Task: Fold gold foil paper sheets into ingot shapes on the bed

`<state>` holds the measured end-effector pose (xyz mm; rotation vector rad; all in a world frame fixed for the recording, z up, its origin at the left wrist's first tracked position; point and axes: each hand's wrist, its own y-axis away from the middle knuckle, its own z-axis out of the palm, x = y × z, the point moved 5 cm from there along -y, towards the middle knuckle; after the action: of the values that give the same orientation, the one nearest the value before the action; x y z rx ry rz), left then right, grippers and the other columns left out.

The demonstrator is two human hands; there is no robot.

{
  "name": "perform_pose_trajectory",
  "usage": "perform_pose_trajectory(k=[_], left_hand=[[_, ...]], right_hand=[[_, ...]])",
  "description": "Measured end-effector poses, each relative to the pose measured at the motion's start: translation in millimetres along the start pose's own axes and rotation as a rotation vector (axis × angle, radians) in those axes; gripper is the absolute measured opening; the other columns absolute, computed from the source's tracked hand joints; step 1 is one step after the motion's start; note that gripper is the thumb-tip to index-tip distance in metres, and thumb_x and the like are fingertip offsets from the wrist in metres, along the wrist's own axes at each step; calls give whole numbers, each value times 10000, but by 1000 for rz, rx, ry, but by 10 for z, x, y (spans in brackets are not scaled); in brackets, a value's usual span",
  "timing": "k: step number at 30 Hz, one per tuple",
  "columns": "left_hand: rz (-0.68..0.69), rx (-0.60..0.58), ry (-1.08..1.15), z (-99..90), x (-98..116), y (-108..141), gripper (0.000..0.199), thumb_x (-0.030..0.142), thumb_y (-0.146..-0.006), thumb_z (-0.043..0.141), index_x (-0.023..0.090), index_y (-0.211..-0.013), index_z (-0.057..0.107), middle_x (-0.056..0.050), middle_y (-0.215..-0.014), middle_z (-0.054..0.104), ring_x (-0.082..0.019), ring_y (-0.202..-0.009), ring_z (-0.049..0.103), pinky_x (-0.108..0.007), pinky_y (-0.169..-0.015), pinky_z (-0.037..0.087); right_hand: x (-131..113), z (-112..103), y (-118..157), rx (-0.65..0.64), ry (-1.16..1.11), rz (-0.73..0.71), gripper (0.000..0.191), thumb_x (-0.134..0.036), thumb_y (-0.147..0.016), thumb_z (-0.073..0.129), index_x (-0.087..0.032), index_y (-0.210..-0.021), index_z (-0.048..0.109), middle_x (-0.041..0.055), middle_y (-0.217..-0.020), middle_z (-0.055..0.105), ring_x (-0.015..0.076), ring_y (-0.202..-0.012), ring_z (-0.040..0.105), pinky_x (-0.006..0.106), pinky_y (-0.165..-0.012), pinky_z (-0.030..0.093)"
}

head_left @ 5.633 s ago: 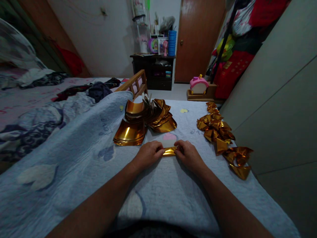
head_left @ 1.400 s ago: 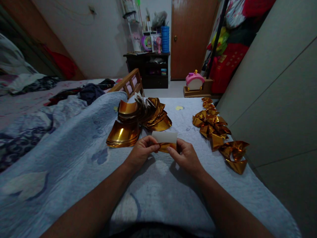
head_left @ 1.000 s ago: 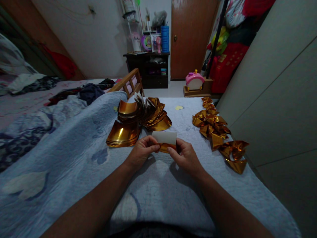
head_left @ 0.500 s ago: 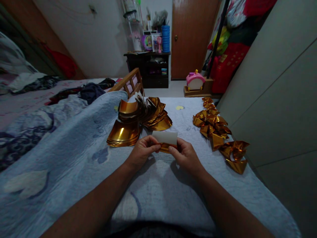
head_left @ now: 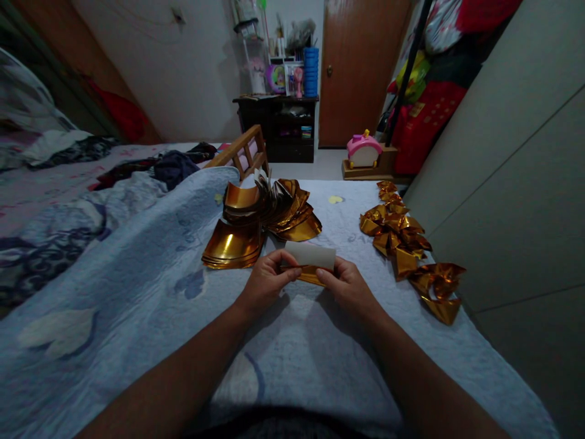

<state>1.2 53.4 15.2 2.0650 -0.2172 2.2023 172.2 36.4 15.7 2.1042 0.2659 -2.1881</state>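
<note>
Between the two hands, just above or on the quilt, is a foil sheet, pale side showing on its far part and a gold band along its near edge. Its long axis runs from side to side, dipping slightly towards the right. The left hand pinches its left end and the right hand its right end, each nearly closed, thumb over the gold band and fingers curled behind; neither hand is clearly nearer to it. Whether the sheet touches the quilt, I cannot tell. Beyond the sheet and to its left lies a fanned stack of gold foil sheets; to its right, a line of folded gold foil pieces. Farther beyond it stands a pink toy.
</note>
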Motion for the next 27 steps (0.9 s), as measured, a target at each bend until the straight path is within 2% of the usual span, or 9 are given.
perform_pose_trajectory(k=[3,7,11,15,18,22,27], left_hand=[[-5,4,67,17,-8,-1,304,230,-677,836,184,-849,590,36,-754,631,-102,-670,573,-202,-630,440],[-31,-17,163,52,-10,-10,539,224,-674,843,229,-1095,506,23,-837,702,-105,-660,584,-201,-611,435],[-57,7,177,41,-7,-18,717,275,-668,861,238,-1260,459,34,-807,701,-100,-619,554,-212,-610,432],[-85,-9,109,40,-6,-20,460,362,-708,826,184,-1089,639,-2,-831,682,-112,-642,543,-229,-591,419],[-68,-36,47,56,11,-17,306,393,-754,783,159,-938,713,4,-735,624,-113,-623,502,-237,-583,399],[-26,-21,1,61,44,-9,237,382,-776,759,158,-834,709,29,-639,542,-105,-585,447,-235,-568,365],[-9,-22,-15,70,70,0,241,372,-781,752,161,-888,706,30,-657,542,-105,-593,444,-228,-564,357]], right_hand=[[8,-6,0,-14,-28,11,332,-319,-792,664,-162,-1080,714,63,-994,749,234,-920,676,386,-891,518],[7,-14,2,-15,-80,21,352,-324,-798,683,-175,-1115,712,66,-1038,754,241,-973,683,392,-925,513],[-20,-23,2,-6,-92,20,351,-320,-795,686,-187,-1118,716,58,-1040,755,238,-966,684,382,-899,523],[-34,-45,-1,27,-74,32,319,-315,-780,682,-182,-1067,724,52,-981,754,231,-908,683,371,-859,528],[-24,-49,-4,22,-80,35,304,-308,-780,680,-174,-1050,718,53,-972,749,226,-903,682,373,-876,519],[-10,-58,-11,24,-58,18,291,-304,-782,682,-176,-1042,716,55,-985,745,232,-930,676,376,-884,510],[-28,-56,-10,28,-57,23,287,-311,-783,676,-172,-1032,712,53,-982,750,223,-906,671,362,-862,507]])
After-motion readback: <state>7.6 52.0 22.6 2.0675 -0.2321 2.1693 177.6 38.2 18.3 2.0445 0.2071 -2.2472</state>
